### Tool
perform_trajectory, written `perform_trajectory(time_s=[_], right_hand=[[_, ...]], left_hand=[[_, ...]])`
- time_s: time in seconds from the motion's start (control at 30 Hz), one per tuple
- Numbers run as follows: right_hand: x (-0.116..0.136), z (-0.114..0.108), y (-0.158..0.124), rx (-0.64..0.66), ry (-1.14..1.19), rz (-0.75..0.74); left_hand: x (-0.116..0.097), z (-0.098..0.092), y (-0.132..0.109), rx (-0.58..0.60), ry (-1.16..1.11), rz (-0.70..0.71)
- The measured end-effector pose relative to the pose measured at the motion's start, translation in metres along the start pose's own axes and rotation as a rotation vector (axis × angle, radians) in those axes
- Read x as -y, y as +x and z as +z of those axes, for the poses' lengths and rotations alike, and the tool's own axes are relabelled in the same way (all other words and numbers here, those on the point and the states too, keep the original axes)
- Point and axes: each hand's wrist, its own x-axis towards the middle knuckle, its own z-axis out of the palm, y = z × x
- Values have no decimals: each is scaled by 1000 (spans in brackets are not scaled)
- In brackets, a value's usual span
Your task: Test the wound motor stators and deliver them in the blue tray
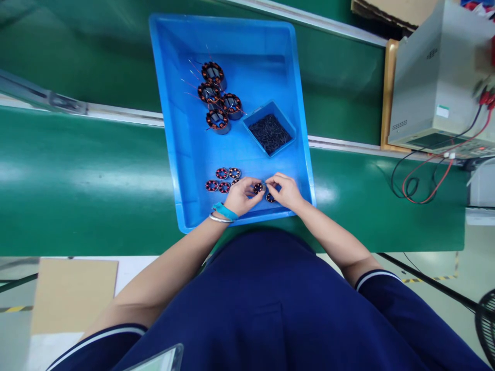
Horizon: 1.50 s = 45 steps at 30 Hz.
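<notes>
Left hand (242, 196) is pinched around a small round black-and-red wound disc (258, 188). Right hand (284, 190) closes in on the same disc from the other side, fingertips meeting it low over the near end of the big blue plastic tray (166, 129). It might be working something thin into it, but that's too tiny to tell. So I'd call this the fiddly fitting bit, and any next move needs steady fingertips.

More discs of the same kind (222, 180) lie just left. Further back are a little blue box of dark pins (269, 134) and four taller copper-wound cores (217, 98). The tray sits on the green counter (77, 180).
</notes>
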Motion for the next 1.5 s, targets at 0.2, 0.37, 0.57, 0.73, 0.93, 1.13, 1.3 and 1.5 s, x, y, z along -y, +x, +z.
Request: perform_trajectory(time_s=[0.2,0.37,0.57,0.73,0.93,1.13,1.3,1.5], right_hand=[[-2,1,0,14,-2,-17],[-2,1,-1,9,11,-19],[0,0,-1,13,9,-42],[0,0,-2,11,13,-52],[2,-4,-1,14,28,-78],[1,-1,-3,25,-116,-151],[4,0,-3,75,-289,-140],[5,-3,-3,114,-412,-144]], left_hand=[[1,-1,0,5,14,17],[1,-1,0,14,44,35],[-2,-3,1,34,79,63],[-2,-3,2,27,104,92],[3,0,1,11,-72,-37],[3,0,0,34,-138,-38],[-1,-1,0,42,-132,-8],[-3,-2,-1,68,-80,-3]])
